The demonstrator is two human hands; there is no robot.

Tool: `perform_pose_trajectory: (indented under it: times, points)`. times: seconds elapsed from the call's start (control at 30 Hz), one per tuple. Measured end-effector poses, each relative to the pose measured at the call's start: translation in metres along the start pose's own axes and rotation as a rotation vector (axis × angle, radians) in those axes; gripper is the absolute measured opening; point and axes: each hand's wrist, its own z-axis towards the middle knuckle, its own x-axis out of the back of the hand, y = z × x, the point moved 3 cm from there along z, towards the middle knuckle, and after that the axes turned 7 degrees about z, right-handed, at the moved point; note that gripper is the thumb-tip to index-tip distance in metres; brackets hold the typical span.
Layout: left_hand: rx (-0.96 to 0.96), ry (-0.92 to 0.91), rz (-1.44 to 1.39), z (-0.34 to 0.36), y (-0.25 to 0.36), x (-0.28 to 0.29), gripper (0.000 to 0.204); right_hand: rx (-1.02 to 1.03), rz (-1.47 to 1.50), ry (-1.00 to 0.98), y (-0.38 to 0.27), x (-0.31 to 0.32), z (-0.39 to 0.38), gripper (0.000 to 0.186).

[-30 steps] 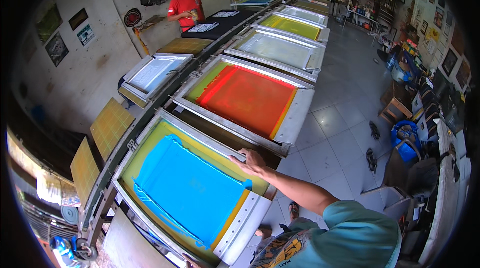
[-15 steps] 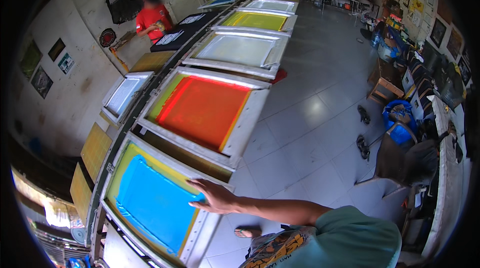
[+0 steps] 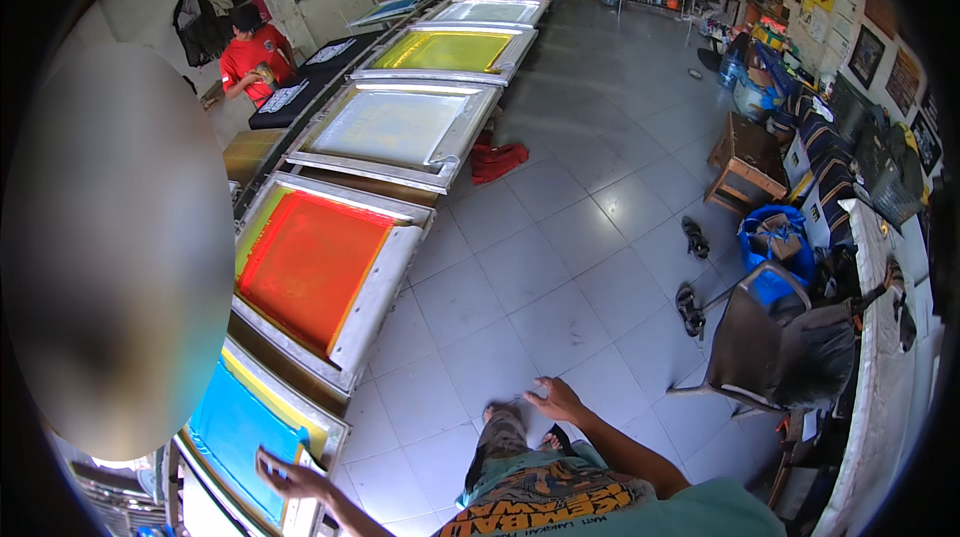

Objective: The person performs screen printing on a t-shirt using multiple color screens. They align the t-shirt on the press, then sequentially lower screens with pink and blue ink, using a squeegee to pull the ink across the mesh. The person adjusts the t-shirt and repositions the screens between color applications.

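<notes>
Right hand [image 3: 555, 402] is dangling over the floor [image 3: 560, 267] now, off the blue screen [image 3: 235, 427] sitting beside the red screen [image 3: 315, 272]. Left hand [image 3: 290, 478] is reaching across the blue, maybe touching. Each grip's hanging half-open, seemingly holding nothing.

Head view, left fisheye of worn pair: high, facing down and forward along screen frames [image 3: 395, 129] and floor [image 3: 520, 287]; left hand [image 3: 290, 479], right hand [image 3: 560, 403] close, low in view.

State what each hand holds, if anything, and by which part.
The right hand holds nothing; the left hand, by the blue screen, appears empty too.
</notes>
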Motion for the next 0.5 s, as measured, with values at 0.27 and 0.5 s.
perform_pose_trajectory:
  times: [0.27, 0.5]
  points:
    - [-0.266, -0.335, -0.263, -0.11, 0.209, -0.172, 0.009, -0.296, -0.123, 0.067, 0.236, 0.08, 0.098, 0.041]
    - [-0.105, -0.518, -0.493, -0.173, 0.329, -0.328, 0.005, -0.585, 0.108, 0.244, 0.415, 0.154, -0.093, 0.025]
